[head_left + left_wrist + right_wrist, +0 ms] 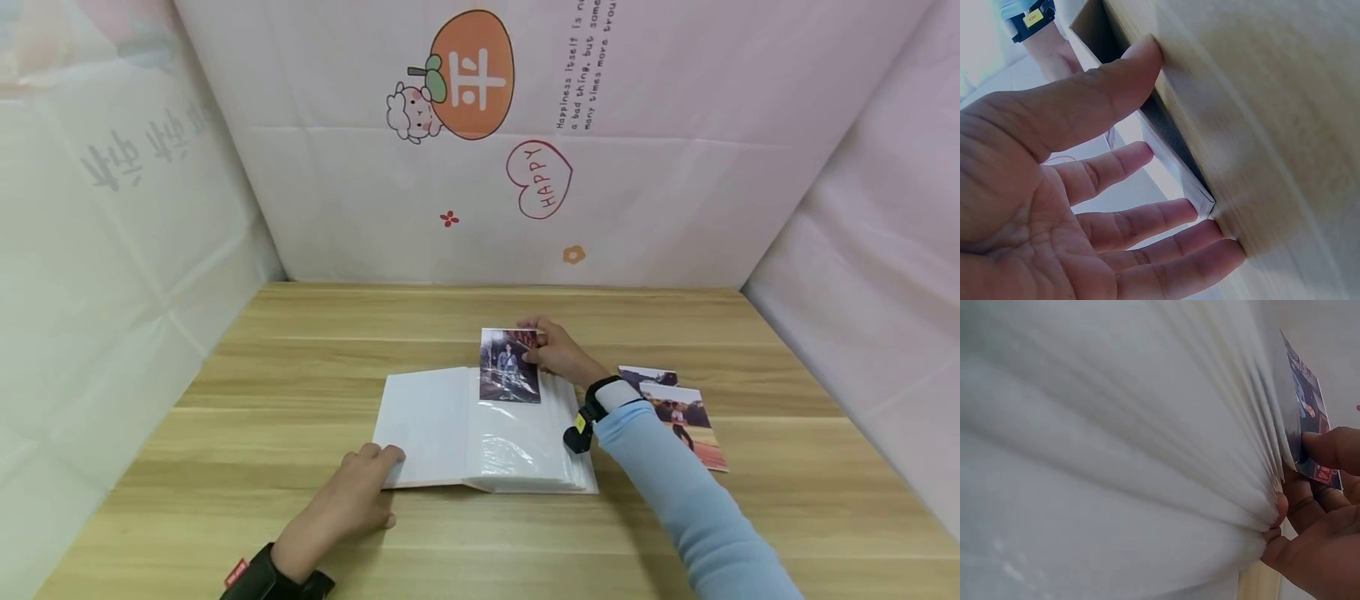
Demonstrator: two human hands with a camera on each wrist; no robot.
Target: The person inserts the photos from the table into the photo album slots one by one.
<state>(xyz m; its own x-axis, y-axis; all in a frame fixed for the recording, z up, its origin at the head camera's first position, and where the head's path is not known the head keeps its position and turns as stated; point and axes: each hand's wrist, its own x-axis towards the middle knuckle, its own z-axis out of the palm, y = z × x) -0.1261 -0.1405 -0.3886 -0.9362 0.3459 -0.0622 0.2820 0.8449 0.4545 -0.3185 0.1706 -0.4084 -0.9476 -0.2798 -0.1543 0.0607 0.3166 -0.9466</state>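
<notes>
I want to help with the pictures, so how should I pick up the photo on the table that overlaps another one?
Probably pinch the photo by its right edge, coming from the right. It lies flat on the table, and that edge shows whole; its far end overlaps the other photo, and the blue sleeve hides part of its left side in the head view.

The open rectangular album (423,425) has plain white pages. The dark purplish rectangular photo print (498,375) shows red at its far right corner; the tan-and-red rectangular print (703,425), right, has dark trees. Tabletop (225,467): yellow-tan striped woodgrain. Fabric sleeve (690,508), right: plain light blue. Far pinkish-white backdrop (337,208): orange fruit motif (495,83), red heart outline (540,179).
</notes>
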